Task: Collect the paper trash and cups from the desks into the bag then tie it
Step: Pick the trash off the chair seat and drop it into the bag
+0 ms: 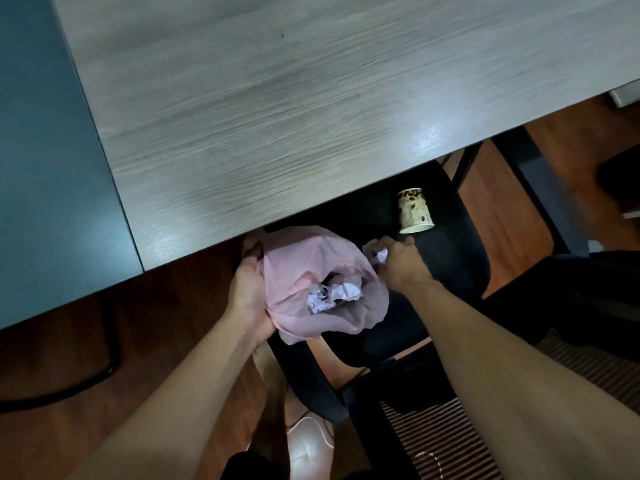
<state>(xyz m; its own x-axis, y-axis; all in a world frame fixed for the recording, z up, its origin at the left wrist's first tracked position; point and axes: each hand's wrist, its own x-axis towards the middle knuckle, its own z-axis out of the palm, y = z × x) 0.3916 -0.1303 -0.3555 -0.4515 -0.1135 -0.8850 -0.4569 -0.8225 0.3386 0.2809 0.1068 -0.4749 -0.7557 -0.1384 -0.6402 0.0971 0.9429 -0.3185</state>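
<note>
While our left hand (247,292) clutches the near-left rim of the pink bag (311,261), our right hand (401,261) curls its fingers round a crumpled white paper wad (381,254) just right of the bag's open mouth. The thin, translucent, wrinkled bag rests on the black chair seat (450,265) below the grey wood-grain desk (259,116) edge, with more crumpled paper (336,294) inside. Just beyond our right-hand grip, a cream paper cup (414,211) printed with brown coffee beans lies on its side on the seat. We cannot read the marks on its dark band.
</note>
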